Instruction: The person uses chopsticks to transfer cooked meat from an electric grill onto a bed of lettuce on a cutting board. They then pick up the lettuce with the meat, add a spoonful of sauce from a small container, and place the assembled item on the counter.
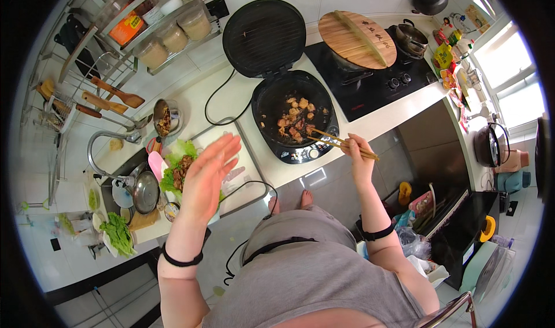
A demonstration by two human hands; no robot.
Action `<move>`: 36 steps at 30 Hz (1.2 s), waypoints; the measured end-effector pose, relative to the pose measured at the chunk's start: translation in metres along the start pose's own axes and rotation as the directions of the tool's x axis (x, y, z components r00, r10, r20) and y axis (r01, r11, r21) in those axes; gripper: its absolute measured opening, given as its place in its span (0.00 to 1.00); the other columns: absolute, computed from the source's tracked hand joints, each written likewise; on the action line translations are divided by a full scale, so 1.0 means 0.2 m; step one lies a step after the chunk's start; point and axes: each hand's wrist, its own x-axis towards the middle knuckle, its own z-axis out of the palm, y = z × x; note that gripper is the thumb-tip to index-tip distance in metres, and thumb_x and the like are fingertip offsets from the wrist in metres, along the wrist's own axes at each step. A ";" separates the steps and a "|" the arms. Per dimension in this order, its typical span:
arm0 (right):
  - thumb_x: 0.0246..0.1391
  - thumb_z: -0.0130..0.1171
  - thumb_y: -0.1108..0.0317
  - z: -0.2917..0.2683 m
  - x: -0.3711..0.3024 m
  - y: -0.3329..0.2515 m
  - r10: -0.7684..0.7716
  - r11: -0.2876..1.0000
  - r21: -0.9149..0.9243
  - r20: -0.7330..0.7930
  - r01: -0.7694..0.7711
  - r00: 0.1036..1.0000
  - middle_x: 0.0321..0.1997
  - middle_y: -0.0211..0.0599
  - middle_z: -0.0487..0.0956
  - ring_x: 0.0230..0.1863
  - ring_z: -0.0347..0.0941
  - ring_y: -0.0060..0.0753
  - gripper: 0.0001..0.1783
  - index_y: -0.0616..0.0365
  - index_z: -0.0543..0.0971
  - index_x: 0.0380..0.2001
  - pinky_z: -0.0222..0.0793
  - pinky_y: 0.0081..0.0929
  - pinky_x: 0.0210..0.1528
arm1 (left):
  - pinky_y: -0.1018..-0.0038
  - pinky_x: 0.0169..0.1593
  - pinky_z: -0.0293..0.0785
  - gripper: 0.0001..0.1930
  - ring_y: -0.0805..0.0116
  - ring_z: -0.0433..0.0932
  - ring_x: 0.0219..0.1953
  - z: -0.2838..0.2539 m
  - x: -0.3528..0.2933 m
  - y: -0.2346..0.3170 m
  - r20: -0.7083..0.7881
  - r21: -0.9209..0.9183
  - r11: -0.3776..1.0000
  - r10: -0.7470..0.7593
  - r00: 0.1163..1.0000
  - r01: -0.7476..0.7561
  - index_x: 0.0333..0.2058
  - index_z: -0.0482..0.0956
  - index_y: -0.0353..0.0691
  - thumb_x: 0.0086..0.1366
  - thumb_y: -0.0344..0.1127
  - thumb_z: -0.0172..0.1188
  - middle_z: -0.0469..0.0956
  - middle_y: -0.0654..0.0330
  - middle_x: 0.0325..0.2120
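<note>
My right hand is closed around a pair of wooden chopsticks. Their tips reach the browned meat pieces at the near right of a black electric griddle. The ridged lid of the griddle is swung up behind it. My left hand is raised over the counter left of the griddle, fingers stretched out and nothing in them. Partly hidden behind it are cooked meat and green lettuce leaves. A pink oval thing lies beside them.
Right of the griddle is a black cooktop with a wooden-lidded pot. A metal pot with dark food, a faucet, a steel lid and lettuce are at left. The griddle's cord curves across the counter.
</note>
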 end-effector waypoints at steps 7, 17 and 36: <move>0.58 0.56 0.76 0.14 0.07 0.09 -0.253 0.913 -0.309 0.084 0.267 0.964 0.37 0.36 0.77 0.38 0.74 0.23 0.11 0.63 0.78 0.44 0.70 0.19 0.42 | 0.63 0.63 0.60 0.26 0.57 0.65 0.62 -0.19 -0.24 -0.23 -0.190 -0.066 0.993 -0.113 0.975 0.102 0.61 0.63 0.31 0.67 0.39 0.51 0.66 0.48 0.60; 0.56 0.57 0.78 0.31 0.36 0.20 -0.396 0.788 -0.408 0.237 0.461 0.887 0.38 0.43 0.78 0.39 0.76 0.35 0.13 0.60 0.80 0.45 0.70 0.22 0.42 | 0.66 0.60 0.64 0.20 0.61 0.69 0.59 -0.19 -0.30 -0.44 -0.222 -0.102 0.980 -0.193 0.956 0.174 0.57 0.69 0.35 0.69 0.36 0.51 0.71 0.52 0.56; 0.60 0.56 0.74 0.28 0.45 0.29 -0.296 0.892 -0.342 0.054 0.296 0.954 0.32 0.29 0.71 0.35 0.69 0.18 0.12 0.58 0.81 0.46 0.67 0.18 0.38 | 0.67 0.59 0.64 0.20 0.62 0.70 0.58 -0.03 -0.08 -0.47 -0.035 -0.041 0.986 -0.161 0.986 0.160 0.57 0.69 0.35 0.69 0.36 0.50 0.71 0.54 0.56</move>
